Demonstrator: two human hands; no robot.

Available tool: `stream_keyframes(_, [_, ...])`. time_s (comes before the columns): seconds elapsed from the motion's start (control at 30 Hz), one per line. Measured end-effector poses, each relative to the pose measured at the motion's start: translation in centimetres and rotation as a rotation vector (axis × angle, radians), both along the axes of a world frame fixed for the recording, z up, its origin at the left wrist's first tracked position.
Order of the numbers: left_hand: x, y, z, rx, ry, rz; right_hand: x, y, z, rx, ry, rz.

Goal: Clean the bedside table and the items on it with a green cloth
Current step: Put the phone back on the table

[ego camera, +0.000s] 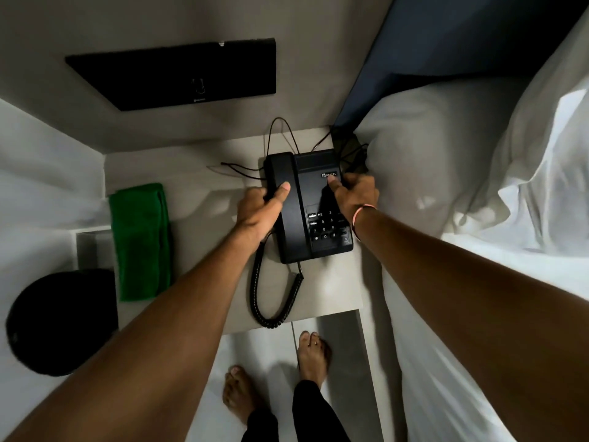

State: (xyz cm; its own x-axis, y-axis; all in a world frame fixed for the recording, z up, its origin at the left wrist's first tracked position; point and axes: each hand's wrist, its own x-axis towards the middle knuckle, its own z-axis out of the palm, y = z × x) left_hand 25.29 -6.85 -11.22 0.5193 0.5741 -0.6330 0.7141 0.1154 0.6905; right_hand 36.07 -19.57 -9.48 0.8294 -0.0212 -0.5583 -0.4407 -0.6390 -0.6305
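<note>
Your left grip (266,207) and right grip (352,189) are both clamped on the phone (307,205) on the desk (325,291), probably shifting it, so next grab the green cloth (140,240) lying folded at the left.

We cannot read the small white brand label (329,175) on the black desk telephone (307,207); the right thumb covers part of it. The thin black cables (349,151) vanish behind the white pillow (424,161).

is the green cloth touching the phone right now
Apart. The head view shows the green cloth folded at the bedside table's left edge, with bare tabletop and the left hand between it and the phone.
</note>
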Motion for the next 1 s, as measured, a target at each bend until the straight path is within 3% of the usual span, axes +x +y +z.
stream_keyframes(0.63, [1.4,-0.4,0.8,0.119,0.019,-0.050,0.2,-0.3,0.1,-0.027,-0.018,0.008])
stream_keyframes(0.9, [0.7,-0.5,1.0,0.059,0.006,-0.034,0.1,-0.2,0.2,-0.056,-0.016,0.097])
stream_keyframes(1.0, [-0.6,0.1,1.4,0.196,-0.043,-0.009,-0.6,-0.1,0.8,-0.082,-0.089,0.172])
